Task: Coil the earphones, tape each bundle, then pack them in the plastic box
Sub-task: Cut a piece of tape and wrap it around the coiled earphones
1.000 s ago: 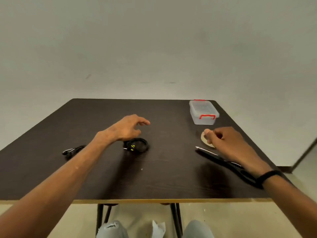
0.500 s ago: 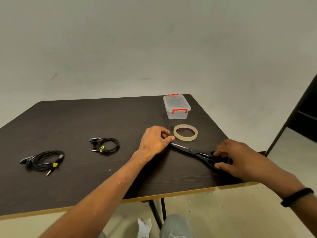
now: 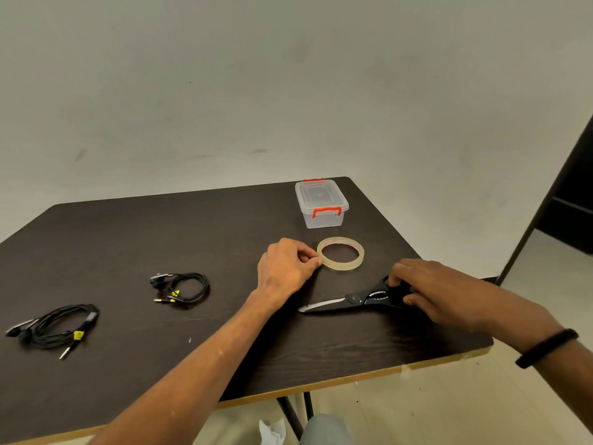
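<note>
Your left hand (image 3: 286, 270) pinches the tape (image 3: 340, 253) edge (to free a strip), while your right hand (image 3: 426, 292) grips the scissors (image 3: 356, 300) to cut.

A dark brown wooden table (image 3: 134, 239) with a pale edge strip carries everything. Near its far right corner stands a clear plastic box (image 3: 322, 203), lid on, with red clasps. Just in front of it a roll of clear tape (image 3: 340, 254) lies flat. Black scissors (image 3: 356, 299) lie nearer the front edge. Two coiled black earphone bundles lie on the left: one (image 3: 181, 287) near the middle, the other (image 3: 53, 327) by the left side.
</note>
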Motion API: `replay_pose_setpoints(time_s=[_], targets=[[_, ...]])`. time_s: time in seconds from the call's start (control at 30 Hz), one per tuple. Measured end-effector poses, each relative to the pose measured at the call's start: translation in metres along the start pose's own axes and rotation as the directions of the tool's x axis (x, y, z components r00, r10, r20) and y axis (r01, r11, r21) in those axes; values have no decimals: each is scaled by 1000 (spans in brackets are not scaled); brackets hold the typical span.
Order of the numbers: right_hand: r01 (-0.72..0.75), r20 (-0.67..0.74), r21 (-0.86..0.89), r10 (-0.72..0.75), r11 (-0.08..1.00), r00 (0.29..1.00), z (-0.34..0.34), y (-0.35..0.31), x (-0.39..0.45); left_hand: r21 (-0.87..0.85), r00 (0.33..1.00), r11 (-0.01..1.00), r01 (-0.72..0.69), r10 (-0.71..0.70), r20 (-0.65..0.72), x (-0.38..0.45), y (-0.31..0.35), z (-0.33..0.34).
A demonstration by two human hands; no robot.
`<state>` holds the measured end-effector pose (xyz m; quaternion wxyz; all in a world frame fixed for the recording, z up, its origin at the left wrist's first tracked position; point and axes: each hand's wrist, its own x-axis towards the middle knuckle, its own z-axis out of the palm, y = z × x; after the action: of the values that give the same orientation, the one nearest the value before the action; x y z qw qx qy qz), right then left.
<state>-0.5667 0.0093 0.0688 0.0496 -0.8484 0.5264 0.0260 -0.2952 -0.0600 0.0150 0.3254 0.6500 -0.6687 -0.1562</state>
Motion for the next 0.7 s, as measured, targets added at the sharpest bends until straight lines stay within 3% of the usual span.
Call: replay_pose_setpoints(time_s=[0.13, 0.27, 0.47, 0.57, 0.7], targets=[[57, -61, 21, -56, 998, 997, 0, 2, -1, 6, 1000, 1000, -25, 25, -17, 1, 0, 2], [79, -148, 155, -56, 985, 987, 8, 6, 8, 18, 999, 999, -47, 48, -23, 1, -1, 4], [85, -441, 515, 179, 853, 879, 19, -2, 32, -18, 996, 996, -85, 85, 2, 0, -7, 4], [98, -418, 636, 235, 765, 878, 23, -19, 53, -9, 994, 994, -112, 112, -3, -1, -12, 6], [27, -331, 651, 252, 759, 909, 24, -26, 76, 6, 989, 989, -146, 146, 7, 1, -13, 11]])
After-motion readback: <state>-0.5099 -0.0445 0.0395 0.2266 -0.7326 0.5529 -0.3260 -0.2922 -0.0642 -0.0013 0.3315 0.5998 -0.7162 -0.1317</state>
